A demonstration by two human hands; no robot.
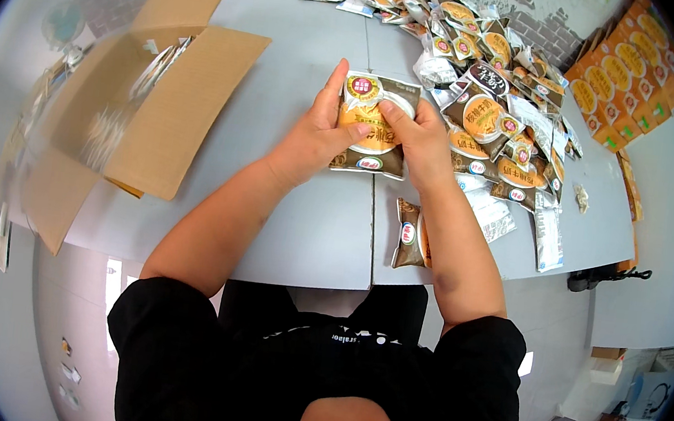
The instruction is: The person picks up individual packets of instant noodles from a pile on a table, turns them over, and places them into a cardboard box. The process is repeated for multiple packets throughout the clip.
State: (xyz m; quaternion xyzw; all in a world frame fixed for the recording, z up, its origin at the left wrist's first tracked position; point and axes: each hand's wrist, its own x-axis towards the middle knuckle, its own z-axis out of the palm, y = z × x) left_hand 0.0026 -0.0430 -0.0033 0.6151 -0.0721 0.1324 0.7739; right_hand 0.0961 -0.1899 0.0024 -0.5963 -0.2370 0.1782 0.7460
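Between my two hands is a brown milk pouch with an orange label and a round red badge, held a little above the grey table. My left hand grips its left side, thumb across the front and fingers mostly behind. My right hand holds the right side with its thumb pressed on the front. Below my right wrist another brown pouch lies partly covered by my forearm. A big heap of similar pouches spreads beside my right hand, some showing silvery backs.
An open cardboard box with flaps spread stands at the left, several pouches inside. Orange printed cartons are stacked at the far right. A seam runs across the table. A small crumpled scrap lies near the right edge.
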